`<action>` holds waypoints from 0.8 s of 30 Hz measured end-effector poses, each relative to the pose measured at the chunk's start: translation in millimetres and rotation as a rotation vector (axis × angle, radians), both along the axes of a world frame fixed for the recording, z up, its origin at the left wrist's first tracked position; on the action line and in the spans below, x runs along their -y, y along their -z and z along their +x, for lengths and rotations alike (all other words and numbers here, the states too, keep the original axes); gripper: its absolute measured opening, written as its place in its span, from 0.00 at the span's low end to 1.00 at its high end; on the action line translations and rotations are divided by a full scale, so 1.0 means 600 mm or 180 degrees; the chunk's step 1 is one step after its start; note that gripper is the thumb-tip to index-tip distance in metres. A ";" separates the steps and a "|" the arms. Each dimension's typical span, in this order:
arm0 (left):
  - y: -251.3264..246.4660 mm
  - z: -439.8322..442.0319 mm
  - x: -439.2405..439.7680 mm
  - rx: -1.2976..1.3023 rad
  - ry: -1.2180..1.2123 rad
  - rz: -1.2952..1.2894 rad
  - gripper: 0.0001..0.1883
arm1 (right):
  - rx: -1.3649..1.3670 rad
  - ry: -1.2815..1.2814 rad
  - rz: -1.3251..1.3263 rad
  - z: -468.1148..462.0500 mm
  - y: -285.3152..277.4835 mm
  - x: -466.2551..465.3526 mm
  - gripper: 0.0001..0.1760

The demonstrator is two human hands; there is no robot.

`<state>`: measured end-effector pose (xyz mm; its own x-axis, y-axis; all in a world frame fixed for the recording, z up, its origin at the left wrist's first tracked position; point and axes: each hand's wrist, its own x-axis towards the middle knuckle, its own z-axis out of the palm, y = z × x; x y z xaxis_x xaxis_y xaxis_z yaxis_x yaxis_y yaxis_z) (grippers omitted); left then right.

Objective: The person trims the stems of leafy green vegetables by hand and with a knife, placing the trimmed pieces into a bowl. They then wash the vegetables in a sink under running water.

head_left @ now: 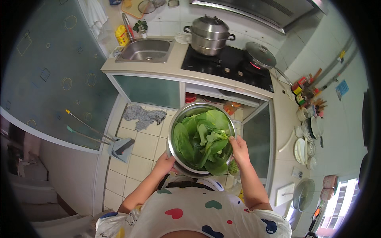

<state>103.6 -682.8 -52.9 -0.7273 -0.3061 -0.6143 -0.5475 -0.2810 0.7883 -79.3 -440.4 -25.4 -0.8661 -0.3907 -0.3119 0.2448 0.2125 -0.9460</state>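
A round stainless steel bowl (171,141) full of green leafy vegetables (202,139) is held up in front of my body, above the tiled floor. My left hand (164,163) grips its lower left rim. On the right side, my right hand (240,148) holds the rim, with the fingertips beside the leaf stems. Some leaves hang over the bowl's lower edge. The undersides of both hands are partly hidden by the bowl.
Ahead stand a steel sink (146,50), a steamer pot (209,35) and a lidded frying pan (260,55) over a glowing burner. A grey rag (144,115) and a dustpan (121,148) lie on the floor. The right counter (281,166) holds dishes and a cutting board (285,194).
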 end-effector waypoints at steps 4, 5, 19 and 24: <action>-0.017 -0.016 0.145 -0.0023 -0.0417 -0.0364 0.20 | -0.0504 -0.0342 0.0175 -0.045 0.050 0.159 0.16; -0.014 -0.022 0.181 -0.0026 -0.0490 -0.0462 0.20 | -0.0432 -0.0427 0.0247 -0.057 0.052 0.198 0.16; 0.050 -0.213 0.678 -0.0031 -0.1356 -0.2143 0.22 | -0.2264 -0.0830 0.0029 -0.332 0.051 0.783 0.12; 0.056 -0.236 0.844 0.0732 -0.1765 -0.2314 0.22 | -0.1155 -0.0824 -0.0290 -0.426 0.069 0.982 0.14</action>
